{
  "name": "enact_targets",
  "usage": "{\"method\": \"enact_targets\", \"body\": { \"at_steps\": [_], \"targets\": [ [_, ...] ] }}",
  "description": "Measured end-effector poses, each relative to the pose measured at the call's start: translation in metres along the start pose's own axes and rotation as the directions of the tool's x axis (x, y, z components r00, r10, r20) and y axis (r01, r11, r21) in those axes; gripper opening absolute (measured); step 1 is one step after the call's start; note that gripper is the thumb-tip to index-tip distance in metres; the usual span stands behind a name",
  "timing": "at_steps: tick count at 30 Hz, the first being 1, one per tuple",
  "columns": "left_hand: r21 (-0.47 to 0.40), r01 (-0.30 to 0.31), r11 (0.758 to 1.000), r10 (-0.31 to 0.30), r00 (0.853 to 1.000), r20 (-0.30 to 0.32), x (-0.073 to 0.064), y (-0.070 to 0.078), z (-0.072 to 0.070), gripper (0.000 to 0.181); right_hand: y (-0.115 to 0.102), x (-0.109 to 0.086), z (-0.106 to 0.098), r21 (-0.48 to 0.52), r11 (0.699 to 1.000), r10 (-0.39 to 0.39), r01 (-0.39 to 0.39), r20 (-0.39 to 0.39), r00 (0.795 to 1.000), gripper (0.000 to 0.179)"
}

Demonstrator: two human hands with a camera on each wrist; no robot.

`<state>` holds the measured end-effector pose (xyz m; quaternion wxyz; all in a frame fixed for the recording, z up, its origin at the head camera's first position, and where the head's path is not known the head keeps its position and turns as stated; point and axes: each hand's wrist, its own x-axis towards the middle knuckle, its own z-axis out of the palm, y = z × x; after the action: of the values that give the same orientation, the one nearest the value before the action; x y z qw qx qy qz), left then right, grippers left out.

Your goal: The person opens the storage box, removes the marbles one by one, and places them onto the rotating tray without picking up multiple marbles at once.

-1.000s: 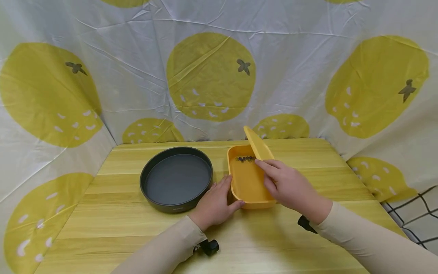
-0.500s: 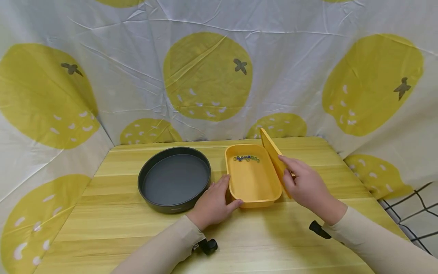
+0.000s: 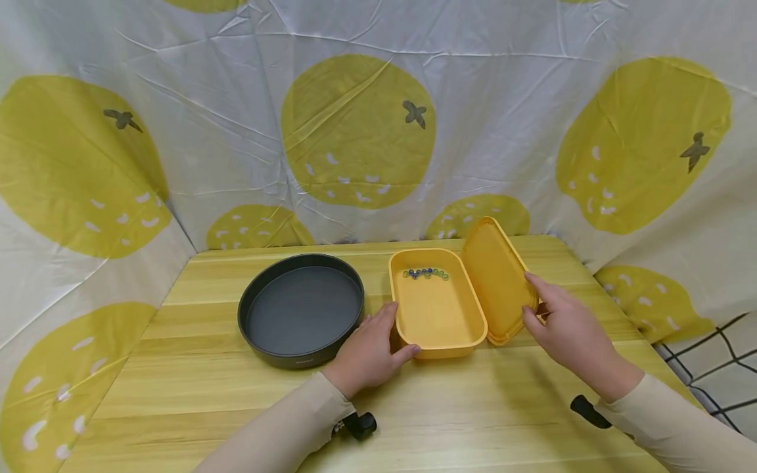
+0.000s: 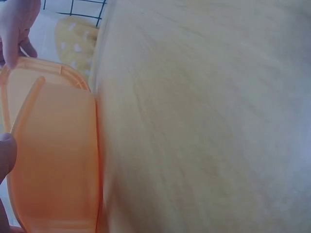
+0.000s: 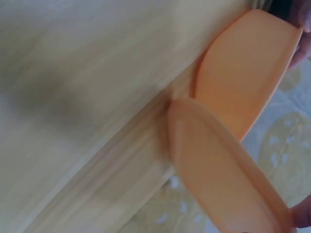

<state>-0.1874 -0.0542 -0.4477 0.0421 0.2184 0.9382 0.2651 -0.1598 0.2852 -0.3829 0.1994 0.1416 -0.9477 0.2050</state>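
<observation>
A yellow rectangular plastic box (image 3: 440,315) stands on the table, with several small blue and greenish glass marbles (image 3: 424,272) lined up at its far end. My left hand (image 3: 365,353) rests at the box's near left corner, fingers along the left side and thumb at the front rim. In the left wrist view that thumb (image 4: 7,155) lies against the box's edge. To the right, my right hand (image 3: 570,328) pinches the matching yellow lid (image 3: 495,279) by its right edge. The lid leans up beside the box, its inner face showing, and its left edge overlaps the box's right side.
A round dark grey baking pan (image 3: 304,309) stands left of the box, close to my left hand. The wooden table (image 3: 195,387) ends at a lemon-print curtain (image 3: 378,217) behind. A black wire grid (image 3: 715,368) shows past the right edge.
The right hand has drawn the lid rightward off the box and tilted it outward, so its inner face shows and the marbles are uncovered. The left hand has stayed at the corner.
</observation>
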Motion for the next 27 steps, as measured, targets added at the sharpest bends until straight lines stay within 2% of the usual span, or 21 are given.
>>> {"method": "enact_targets", "body": {
  "at_steps": [4,9,16,27],
  "targets": [
    [0.002,0.002,1.000,-0.002,1.000,0.001,0.001,-0.001,0.001,0.095,0.012,-0.002,-0.004,-0.076,0.997,0.029,-0.026,0.039,0.999,0.067],
    [0.003,0.004,1.000,-0.004,1.000,0.000,0.001,-0.001,0.001,0.095,0.025,-0.007,-0.005,-0.117,0.990,0.082,-0.073,0.072,0.994,0.070],
    [-0.004,0.007,1.000,-0.007,1.000,0.004,0.001,-0.001,0.002,0.095,0.040,-0.012,-0.003,-0.134,0.984,0.133,-0.116,0.123,0.983,0.070],
    [-0.002,0.009,1.000,-0.009,1.000,0.003,0.001,-0.001,0.002,0.095,0.056,-0.014,-0.003,-0.120,0.973,0.221,-0.199,0.218,0.950,0.063]
  ]
}}
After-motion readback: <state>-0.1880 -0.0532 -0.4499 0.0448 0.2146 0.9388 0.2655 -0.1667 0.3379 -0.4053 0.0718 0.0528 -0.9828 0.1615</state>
